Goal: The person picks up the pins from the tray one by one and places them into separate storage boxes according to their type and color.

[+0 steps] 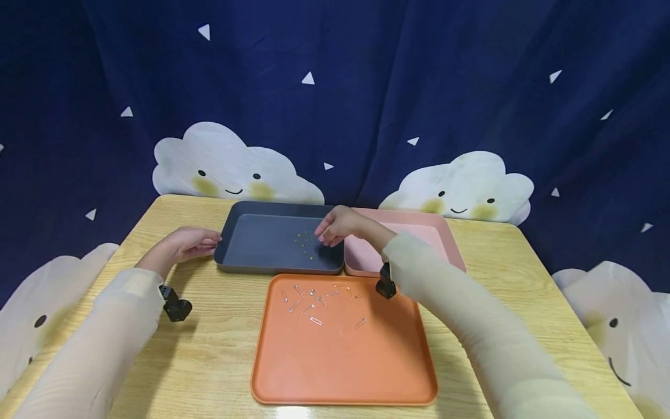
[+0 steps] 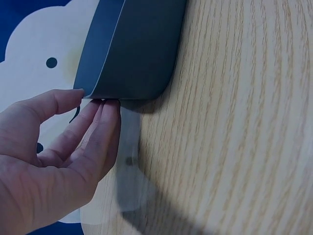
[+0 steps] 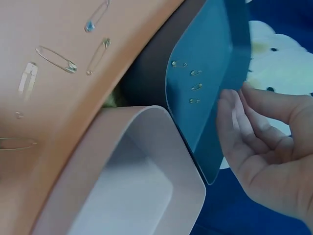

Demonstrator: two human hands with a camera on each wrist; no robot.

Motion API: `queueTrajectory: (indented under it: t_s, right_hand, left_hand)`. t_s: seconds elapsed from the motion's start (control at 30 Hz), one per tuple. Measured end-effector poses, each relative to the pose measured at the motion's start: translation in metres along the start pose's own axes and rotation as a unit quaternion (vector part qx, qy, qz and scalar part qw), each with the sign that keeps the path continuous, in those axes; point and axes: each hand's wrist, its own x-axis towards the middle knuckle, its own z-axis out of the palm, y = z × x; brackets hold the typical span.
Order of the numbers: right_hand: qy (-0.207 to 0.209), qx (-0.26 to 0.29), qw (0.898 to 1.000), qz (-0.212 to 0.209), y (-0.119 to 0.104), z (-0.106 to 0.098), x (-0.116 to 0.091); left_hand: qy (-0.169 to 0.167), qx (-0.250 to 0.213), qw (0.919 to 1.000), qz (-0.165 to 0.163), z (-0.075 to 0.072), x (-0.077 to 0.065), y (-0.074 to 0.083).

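Observation:
My left hand (image 1: pixel 192 243) grips the left end of the dark grey tray (image 1: pixel 251 233), thumb at the rim and fingertips against the outer wall in the left wrist view. My right hand (image 1: pixel 339 226) hovers over that tray's right end, thumb and fingertips drawn close together; I cannot tell whether something tiny is between them. Several small gold safety pins (image 3: pixel 196 87) lie on the grey tray's floor beside the right fingertips. Larger silver safety pins (image 1: pixel 316 320) are scattered over the upper part of the orange tray (image 1: pixel 340 366), with a few gold ones (image 1: pixel 349 293) among them.
A pink tray (image 1: pixel 450 238) stands against the grey tray's right end, partly under my right forearm. All three trays sit on a wooden table (image 1: pixel 209 349). Behind it hangs a dark blue curtain (image 1: pixel 356 105) with clouds and white triangles.

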Motion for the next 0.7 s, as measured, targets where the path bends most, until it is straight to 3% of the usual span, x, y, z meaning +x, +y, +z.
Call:
queueTrajectory:
  t_s: [0.23,0.53,0.7]
  right_hand:
    - [0.008,-0.010,0.997,-0.072,0.026,-0.003,-0.036]
    - [0.026,0.037,0.992,-0.120,0.061,0.030,-0.075]
    - [0.056,-0.046,0.980,-0.183,0.078,0.048,-0.093]
  left_hand:
    - [-0.001,-0.002,1.0000,0.001,0.001,0.001,0.001]
    - [0.003,0.011,0.9999,-0.006,0.001,-0.001,0.001]
    - [-0.006,0.008,1.0000,-0.002,0.001,0.000,-0.001]
